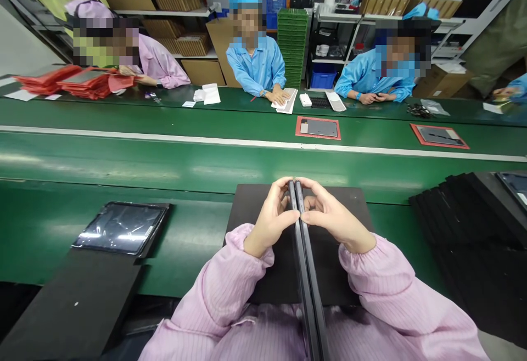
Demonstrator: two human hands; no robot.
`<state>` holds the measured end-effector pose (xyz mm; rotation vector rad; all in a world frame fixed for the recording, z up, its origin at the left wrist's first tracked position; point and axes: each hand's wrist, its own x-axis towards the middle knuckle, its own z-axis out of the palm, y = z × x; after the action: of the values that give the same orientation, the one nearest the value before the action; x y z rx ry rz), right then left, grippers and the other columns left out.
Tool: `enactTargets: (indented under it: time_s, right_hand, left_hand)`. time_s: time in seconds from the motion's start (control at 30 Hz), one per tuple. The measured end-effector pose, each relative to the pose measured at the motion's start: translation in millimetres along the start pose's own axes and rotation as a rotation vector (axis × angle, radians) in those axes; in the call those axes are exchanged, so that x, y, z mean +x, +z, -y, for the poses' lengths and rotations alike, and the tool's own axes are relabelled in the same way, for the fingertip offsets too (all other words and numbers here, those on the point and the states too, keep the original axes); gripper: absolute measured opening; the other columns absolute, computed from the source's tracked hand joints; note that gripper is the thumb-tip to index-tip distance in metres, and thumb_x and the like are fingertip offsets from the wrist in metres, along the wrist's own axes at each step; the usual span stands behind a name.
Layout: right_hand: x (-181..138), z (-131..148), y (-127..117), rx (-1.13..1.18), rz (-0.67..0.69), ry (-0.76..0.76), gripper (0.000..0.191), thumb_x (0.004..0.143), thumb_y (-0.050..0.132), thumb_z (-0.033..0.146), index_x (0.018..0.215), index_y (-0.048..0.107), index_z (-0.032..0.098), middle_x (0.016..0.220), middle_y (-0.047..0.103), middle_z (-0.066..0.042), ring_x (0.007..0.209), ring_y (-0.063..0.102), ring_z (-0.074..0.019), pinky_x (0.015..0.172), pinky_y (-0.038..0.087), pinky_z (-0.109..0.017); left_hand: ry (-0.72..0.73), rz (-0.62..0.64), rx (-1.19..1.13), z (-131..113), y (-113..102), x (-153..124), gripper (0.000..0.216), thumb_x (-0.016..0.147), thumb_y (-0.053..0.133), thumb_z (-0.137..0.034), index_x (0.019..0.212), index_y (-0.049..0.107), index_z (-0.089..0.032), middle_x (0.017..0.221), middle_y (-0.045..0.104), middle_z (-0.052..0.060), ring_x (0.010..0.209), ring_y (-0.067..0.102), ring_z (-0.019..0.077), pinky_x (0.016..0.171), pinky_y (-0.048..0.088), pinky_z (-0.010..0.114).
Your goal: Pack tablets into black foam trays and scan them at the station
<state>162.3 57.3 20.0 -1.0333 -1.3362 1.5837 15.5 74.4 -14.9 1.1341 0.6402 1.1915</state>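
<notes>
I hold a thin dark tablet-like slab (307, 273) on edge, pointing away from me, over a black mat (247, 207). It looks like two flat black panels pressed face to face. My left hand (269, 218) grips its left side with fingers curled round the far end. My right hand (331, 218) grips the right side the same way, thumb pressed on the near edge. Pink sleeves cover both my arms.
A tablet in a black case (121, 228) lies at my left on the green bench. Stacked black mats (473, 213) sit at my right. Red trays with tablets (318, 128) (438, 135) ride the belt. Three people sit opposite; red sleeves (74, 81) pile at far left.
</notes>
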Motion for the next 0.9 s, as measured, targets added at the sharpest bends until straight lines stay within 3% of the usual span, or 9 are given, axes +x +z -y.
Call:
enactTargets:
  time_s: [0.23, 0.57, 0.7, 0.9]
  right_hand:
    - [5.3, -3.2, 5.6, -0.003, -0.121, 0.008, 0.046, 0.069, 0.057, 0.027, 0.113, 0.045, 0.020, 0.058, 0.047, 0.007, 0.051, 0.048, -0.0107, 0.053, 0.042, -0.027]
    - [6.4, -0.9, 5.8, 0.031, -0.115, 0.003, 0.045, 0.065, 0.060, 0.024, 0.108, 0.047, 0.020, 0.056, 0.051, 0.008, 0.049, 0.048, -0.0100, 0.050, 0.041, -0.025]
    - [10.7, 0.4, 10.1, 0.010, -0.203, 0.033, 0.036, 0.066, 0.059, 0.026, 0.099, 0.049, 0.019, 0.057, 0.053, 0.007, 0.047, 0.047, -0.0094, 0.046, 0.042, -0.024]
    - [17.5, 0.3, 13.2, -0.045, -0.299, 0.009, 0.022, 0.066, 0.056, 0.025, 0.087, 0.053, 0.019, 0.055, 0.051, 0.007, 0.045, 0.046, -0.0083, 0.044, 0.042, -0.022]
  left_hand:
    - [-0.034, -0.059, -0.033, -0.9, 2.8, 1.6, 0.046, 0.062, 0.067, -0.025, 0.106, 0.054, -0.022, 0.105, 0.059, 0.005, 0.099, 0.055, 0.0221, 0.085, 0.045, 0.035]
    - [-0.080, -0.097, -0.065, -5.5, 7.5, 0.8, 0.045, 0.058, 0.065, -0.020, 0.101, 0.052, -0.021, 0.100, 0.058, 0.003, 0.085, 0.055, 0.0175, 0.069, 0.048, 0.029]
    - [-0.082, -0.152, -0.048, -8.1, 9.6, 4.5, 0.039, 0.058, 0.065, -0.023, 0.095, 0.054, -0.020, 0.092, 0.060, 0.002, 0.087, 0.057, 0.0188, 0.070, 0.048, 0.030]
    - [-0.127, -0.224, -0.013, -11.3, 12.6, 13.1, 0.027, 0.060, 0.063, -0.025, 0.084, 0.053, -0.019, 0.077, 0.060, -0.001, 0.071, 0.058, 0.0152, 0.059, 0.047, 0.027]
